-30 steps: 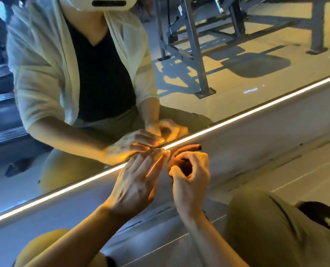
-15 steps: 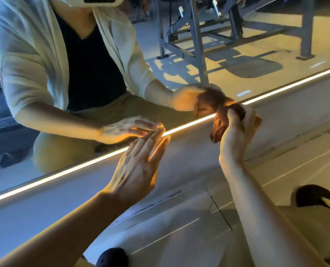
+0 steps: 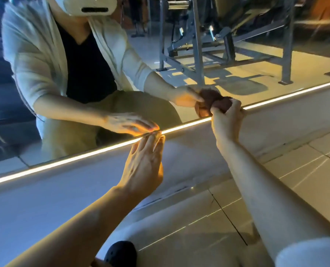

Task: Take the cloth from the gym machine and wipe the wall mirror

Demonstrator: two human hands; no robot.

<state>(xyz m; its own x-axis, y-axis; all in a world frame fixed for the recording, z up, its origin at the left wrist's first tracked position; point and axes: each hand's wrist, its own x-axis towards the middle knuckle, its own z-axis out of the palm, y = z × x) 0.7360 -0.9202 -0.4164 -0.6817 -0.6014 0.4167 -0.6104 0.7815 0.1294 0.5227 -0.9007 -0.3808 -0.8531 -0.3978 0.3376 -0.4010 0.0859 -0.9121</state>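
Cloth (image 3: 219, 102) bunched, dark brown, clamped in right hand (image 3: 226, 120) grip, pressed against wall mirror (image 3: 237, 54) just above light strip (image 3: 83, 158). Left hand (image 3: 144, 164) fingers straight, tips touching the strip.

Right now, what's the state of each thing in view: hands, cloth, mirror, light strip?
right hand: gripping the bunched cloth, raised at the mirror's lower edge
cloth: dark brown, wadded, against the glass
left hand: fingers straight, tips at the light strip, holding nothing
wall mirror: reflects the person and a gym machine
light strip: lit
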